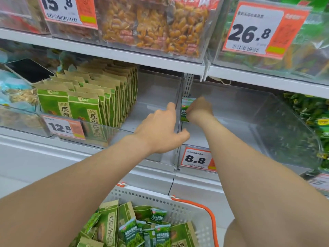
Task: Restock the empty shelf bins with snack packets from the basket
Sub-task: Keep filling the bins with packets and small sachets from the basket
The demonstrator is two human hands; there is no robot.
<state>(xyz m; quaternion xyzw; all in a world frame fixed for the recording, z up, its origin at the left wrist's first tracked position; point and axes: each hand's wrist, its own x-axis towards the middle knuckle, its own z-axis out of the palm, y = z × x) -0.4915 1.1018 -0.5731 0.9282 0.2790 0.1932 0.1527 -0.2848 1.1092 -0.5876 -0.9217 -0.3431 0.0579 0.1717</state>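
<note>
While left hand (160, 128) fingers pinch the clear plastic divider (179, 90) | right hand (199, 111) fingers grasp glossy green packet (184, 112) just right of divider

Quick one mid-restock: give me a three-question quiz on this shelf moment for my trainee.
1. True or false: the right hand holds a green packet inside the 8.8 bin.
2. The left hand grips: A the clear divider, B a price tag, C a kraft packet?
3. Fill in: spare packets lie in the white ___.
Key: 1 true; 2 A; 3 basket.
</note>
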